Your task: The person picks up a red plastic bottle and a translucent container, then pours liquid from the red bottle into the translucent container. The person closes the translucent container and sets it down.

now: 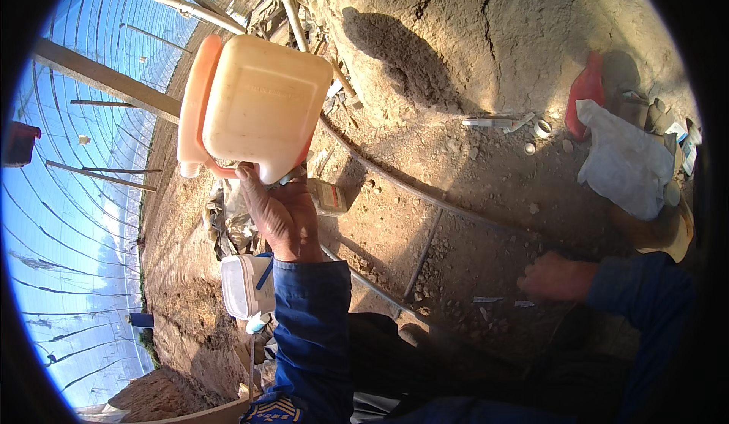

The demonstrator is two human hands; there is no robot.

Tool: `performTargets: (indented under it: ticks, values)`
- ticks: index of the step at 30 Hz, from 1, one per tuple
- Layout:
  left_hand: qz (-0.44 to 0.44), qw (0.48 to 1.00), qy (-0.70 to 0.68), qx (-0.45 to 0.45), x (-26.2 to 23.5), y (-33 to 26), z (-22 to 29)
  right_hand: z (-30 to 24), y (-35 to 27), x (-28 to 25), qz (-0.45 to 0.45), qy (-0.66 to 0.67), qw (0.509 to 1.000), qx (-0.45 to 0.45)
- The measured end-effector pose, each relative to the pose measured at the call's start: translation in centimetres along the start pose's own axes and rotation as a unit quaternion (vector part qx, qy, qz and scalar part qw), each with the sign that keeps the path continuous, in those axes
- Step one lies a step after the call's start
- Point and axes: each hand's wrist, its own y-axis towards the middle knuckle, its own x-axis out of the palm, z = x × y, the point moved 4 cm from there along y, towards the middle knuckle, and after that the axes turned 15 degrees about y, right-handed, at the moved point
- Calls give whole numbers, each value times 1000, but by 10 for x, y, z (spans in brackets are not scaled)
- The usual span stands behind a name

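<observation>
My left hand (285, 215) is raised and closed on a plastic jug (266, 101), gripping it at its lower edge. The jug is boxy, off-white and scuffed, with a pinkish-orange part along its left side that ends in a small pale mouth at the bottom. Part of the grip is hidden behind the palm. My right hand (558, 276) is low on the right in shade, fingers curled into a fist above the dirt. Whether anything is inside that fist cannot be seen.
A pale bucket (237, 287) with a blue handle stands beside my left forearm. Pipes (395, 177) cross the dirt floor. At the right lie a red bottle (583, 97), a white plastic bag (626, 158) and a tape roll (542, 128). An earthen wall (547, 21) rises behind.
</observation>
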Motion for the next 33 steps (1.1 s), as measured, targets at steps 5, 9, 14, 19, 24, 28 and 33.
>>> performTargets:
  ticks: [5,9,14,19,24,28,33]
  values:
    - [2,1000,-6,6,3,-1,0,0,0,2,5,-13,1000,-2]
    - [-4,1000,14,7,1,-1,1,-1,2,1,6,-13,1000,3]
    - [-9,999,33,-17,3,-1,-2,-4,-3,-1,29,-22,999,-15]
    - [-1,995,75,-72,1,2,-4,-12,4,-26,-71,25,997,24]
    - [-13,983,115,-143,-18,7,-22,-4,11,-14,-143,48,985,78]
    - [-38,969,157,-188,-20,5,-27,-6,15,-13,-129,44,987,84]
    - [-35,948,203,-241,-8,-5,-37,-8,11,-15,-102,27,990,98]
